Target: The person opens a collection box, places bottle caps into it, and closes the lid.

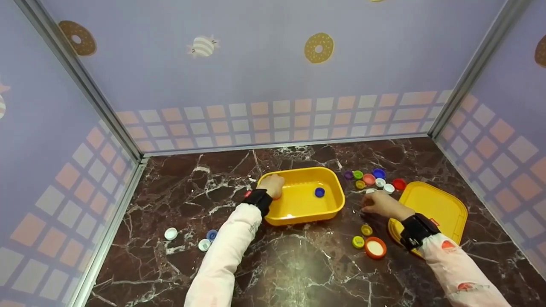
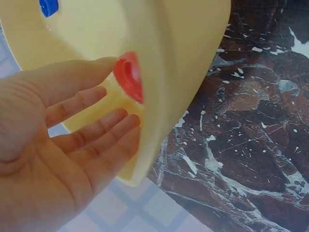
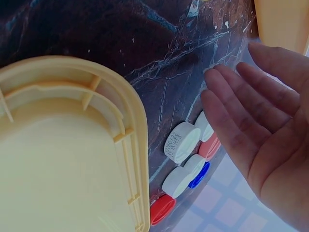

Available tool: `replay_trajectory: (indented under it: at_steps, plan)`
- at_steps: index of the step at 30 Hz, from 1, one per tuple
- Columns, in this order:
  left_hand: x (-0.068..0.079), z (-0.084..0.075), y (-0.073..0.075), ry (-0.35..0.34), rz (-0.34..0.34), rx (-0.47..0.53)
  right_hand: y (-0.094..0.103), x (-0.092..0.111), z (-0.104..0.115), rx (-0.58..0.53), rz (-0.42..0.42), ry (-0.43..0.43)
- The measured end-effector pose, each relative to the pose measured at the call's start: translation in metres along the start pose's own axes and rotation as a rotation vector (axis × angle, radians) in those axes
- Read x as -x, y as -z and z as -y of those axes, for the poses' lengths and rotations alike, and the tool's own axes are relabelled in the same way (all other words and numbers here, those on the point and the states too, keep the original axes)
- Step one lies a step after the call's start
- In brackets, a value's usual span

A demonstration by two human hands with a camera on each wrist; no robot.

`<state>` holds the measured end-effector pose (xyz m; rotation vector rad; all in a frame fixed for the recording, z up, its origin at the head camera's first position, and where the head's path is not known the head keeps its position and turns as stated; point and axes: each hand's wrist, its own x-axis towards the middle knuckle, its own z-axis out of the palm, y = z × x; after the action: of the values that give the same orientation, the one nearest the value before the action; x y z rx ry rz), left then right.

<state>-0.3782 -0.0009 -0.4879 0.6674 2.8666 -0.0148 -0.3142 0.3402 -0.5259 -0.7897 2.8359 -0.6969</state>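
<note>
My left hand (image 1: 272, 186) reaches into the left end of a yellow plastic box (image 1: 303, 219). In the left wrist view its fingers are loosely bent and apart, with the thumb tip beside a red bottle cap (image 2: 129, 77) inside the box; whether they touch, I cannot tell. A blue cap (image 1: 319, 192) lies on the box floor. Right of the box, my right hand (image 1: 381, 204) hovers by a cluster of caps, its fingers relaxed and nothing seen in them. Nearest to it is a white cap with printed marks (image 3: 182, 141).
A yellow lid (image 1: 443, 207) lies at the right, partly under the right wrist. Several caps, among them a red one (image 1: 399, 184), sit behind the right hand. An orange-rimmed cap (image 1: 375, 248) lies in front of it. A white cap (image 1: 171, 233) lies at left. Walls enclose the marbled table.
</note>
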Motion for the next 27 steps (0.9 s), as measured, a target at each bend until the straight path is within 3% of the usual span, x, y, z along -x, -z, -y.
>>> replay_trajectory:
  at_steps: [9,15,27]
  plan:
    - [0.007,-0.001,0.005,-0.038,-0.015,-0.019,0.002,0.004,0.004,-0.043,0.062,-0.016]
    - [0.009,0.003,0.003,-0.064,-0.059,-0.028,0.000,0.008,0.011,-0.085,0.181,-0.113]
    - [0.019,0.018,0.006,-0.062,-0.182,0.102,-0.007,0.013,0.034,-0.119,0.290,-0.142]
